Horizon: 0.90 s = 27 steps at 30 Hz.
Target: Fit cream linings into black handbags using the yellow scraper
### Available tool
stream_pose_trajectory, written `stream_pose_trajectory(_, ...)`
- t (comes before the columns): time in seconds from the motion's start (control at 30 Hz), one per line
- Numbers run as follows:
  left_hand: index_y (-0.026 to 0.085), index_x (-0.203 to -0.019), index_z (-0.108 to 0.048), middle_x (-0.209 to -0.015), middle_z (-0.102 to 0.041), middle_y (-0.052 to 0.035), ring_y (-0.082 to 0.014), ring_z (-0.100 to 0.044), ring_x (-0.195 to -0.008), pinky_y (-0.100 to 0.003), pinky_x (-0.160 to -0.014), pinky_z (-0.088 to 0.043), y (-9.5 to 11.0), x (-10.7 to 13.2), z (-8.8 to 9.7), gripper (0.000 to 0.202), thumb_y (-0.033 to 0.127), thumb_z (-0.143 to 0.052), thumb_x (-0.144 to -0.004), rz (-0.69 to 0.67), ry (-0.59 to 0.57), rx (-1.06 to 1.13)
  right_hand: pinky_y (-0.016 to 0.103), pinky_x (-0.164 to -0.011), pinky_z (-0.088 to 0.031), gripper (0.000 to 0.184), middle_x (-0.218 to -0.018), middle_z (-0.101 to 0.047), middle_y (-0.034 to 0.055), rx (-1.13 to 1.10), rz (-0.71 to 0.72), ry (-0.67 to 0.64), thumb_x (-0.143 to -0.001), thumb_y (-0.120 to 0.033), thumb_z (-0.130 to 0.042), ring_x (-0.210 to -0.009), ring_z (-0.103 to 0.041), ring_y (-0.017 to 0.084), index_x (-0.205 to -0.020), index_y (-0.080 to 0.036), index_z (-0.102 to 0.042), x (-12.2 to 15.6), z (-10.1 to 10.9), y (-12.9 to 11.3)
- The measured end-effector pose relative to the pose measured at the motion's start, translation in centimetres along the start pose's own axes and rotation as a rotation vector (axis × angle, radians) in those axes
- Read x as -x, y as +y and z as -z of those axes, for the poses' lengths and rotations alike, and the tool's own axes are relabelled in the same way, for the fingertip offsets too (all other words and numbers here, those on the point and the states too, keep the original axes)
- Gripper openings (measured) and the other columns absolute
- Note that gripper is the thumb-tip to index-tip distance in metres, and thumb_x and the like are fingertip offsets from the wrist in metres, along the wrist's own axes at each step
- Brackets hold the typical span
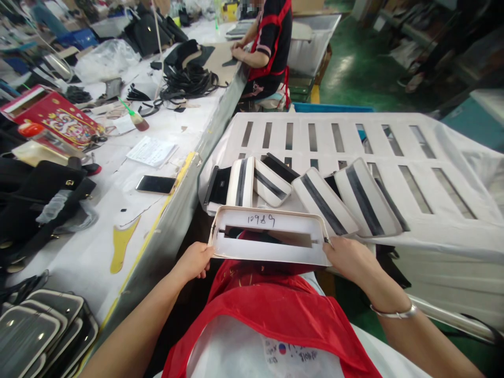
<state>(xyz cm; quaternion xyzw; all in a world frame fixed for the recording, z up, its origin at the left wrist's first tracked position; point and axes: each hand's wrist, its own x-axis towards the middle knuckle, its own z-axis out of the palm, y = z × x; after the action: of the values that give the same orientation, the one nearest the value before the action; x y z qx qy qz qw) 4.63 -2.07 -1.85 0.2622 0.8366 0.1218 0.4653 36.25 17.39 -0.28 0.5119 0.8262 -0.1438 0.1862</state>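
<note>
Two hands, set apart, clamped on one part: left hand [197, 261] pinches the left end of a shallow white frame [271, 253], right hand [348, 258] grips its right end. Frame sits over the lap, just in front of a slotted white table. It's an open shell: raised rim, long slot cut through the base, handwritten digits above the slot. Red and dark areas show through.

Lower left: stack of dark light-rimmed panels [29, 336]. Same bench, further up: yellow template [121, 247], phone [156, 184], notepad [153, 151].

Slotted table [324, 136] carries four striped white pieces [366, 202], some leaning on each other, dark bits beneath.

Containers beyond: green-nozzled bottle [137, 122], tilted, reddish-brown stuff low inside; red box [59, 118], contents can't tell; crumpled clear bag [106, 60], contents unclear; blue bin [334, 108] behind the table, mostly hidden.

Far side: seated co-worker [271, 47], hands on the bench.
</note>
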Motion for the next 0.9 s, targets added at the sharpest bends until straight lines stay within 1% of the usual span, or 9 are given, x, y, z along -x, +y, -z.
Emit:
stream_pose_trajectory(0.2,0.017,-0.062,-0.046,-0.046,-0.051,0.0021,-0.0128,-0.051,-0.032,-0.022,-0.032,-0.035,0.0,0.1,-0.2,0.034,0.033,-0.035,-0.09,0.026,0.002,0.03,0.036,-0.07,-0.046,0.035,-0.087,-0.069,0.0207,0.003,-0.042,-0.035,-0.091,-0.028,-0.034,-0.088,-0.067,0.032,-0.084,-0.011,-0.064,-0.3,0.1,0.0)
stream_pose_trajectory(0.53,0.017,-0.057,-0.045,-0.046,-0.05,0.0013,-0.0122,-0.051,-0.033,-0.023,-0.033,-0.035,-0.4,0.1,-0.5,0.039,0.038,-0.034,-0.088,0.009,0.0,0.064,0.034,-0.068,-0.046,0.034,-0.085,-0.069,0.0202,0.025,-0.021,0.006,-0.092,-0.026,-0.035,-0.085,-0.068,0.029,-0.085,-0.011,-0.065,-0.4,0.0,0.0)
stream_pose_trajectory(0.6,0.017,-0.058,-0.045,-0.046,-0.05,0.0014,-0.0122,-0.05,-0.033,-0.022,-0.033,-0.035,-0.3,0.0,-0.4,0.04,0.041,-0.034,-0.088,0.008,0.0,0.065,0.034,-0.068,-0.047,0.034,-0.086,-0.069,0.0201,0.032,-0.011,0.01,-0.092,-0.025,-0.035,-0.086,-0.068,0.029,-0.086,-0.011,-0.065,-0.4,-0.1,0.0)
stream_pose_trajectory(0.67,0.017,-0.059,-0.045,-0.046,-0.05,0.0013,-0.0127,-0.051,-0.034,-0.022,-0.033,-0.036,-0.2,0.0,-0.2,0.042,0.047,-0.036,-0.087,-0.004,-0.006,0.055,0.034,-0.068,-0.047,0.033,-0.086,-0.069,0.0202,0.041,-0.002,0.006,-0.092,-0.024,-0.035,-0.086,-0.068,0.03,-0.086,-0.011,-0.065,-0.3,-0.2,-0.1)
stream_pose_trajectory(0.73,0.017,-0.064,-0.048,-0.048,-0.052,0.0005,-0.0145,-0.055,-0.037,-0.023,-0.035,-0.039,-0.2,-0.1,0.3,0.044,0.056,-0.041,-0.084,-0.033,-0.023,0.007,0.035,-0.069,-0.047,0.034,-0.086,-0.069,0.0201,0.037,0.0,0.014,-0.093,-0.024,-0.034,-0.085,-0.068,0.031,-0.085,-0.011,-0.065,-0.1,-0.2,-0.1)
stream_pose_trajectory(0.8,0.016,-0.074,-0.052,-0.056,-0.057,-0.0013,-0.0166,-0.059,-0.043,-0.024,-0.038,-0.043,-0.1,-0.2,1.1,0.046,0.062,-0.049,-0.077,-0.086,-0.011,-0.065,0.036,-0.069,-0.047,0.036,-0.085,-0.069,0.0196,0.015,0.003,0.031,-0.094,-0.027,-0.033,-0.085,-0.068,0.031,-0.083,-0.012,-0.064,0.1,-0.2,-0.2)
stream_pose_trajectory(0.9,0.017,-0.088,-0.053,-0.075,-0.064,-0.0045,-0.0192,-0.064,-0.06,-0.026,-0.043,-0.049,0.3,-0.4,2.4,0.051,0.066,-0.053,-0.073,-0.191,0.033,-0.067,0.035,-0.068,-0.047,0.042,-0.08,-0.069,0.0183,-0.006,0.037,0.051,-0.095,-0.04,-0.035,-0.081,-0.068,0.03,-0.08,-0.013,-0.063,0.4,-0.1,-0.1)
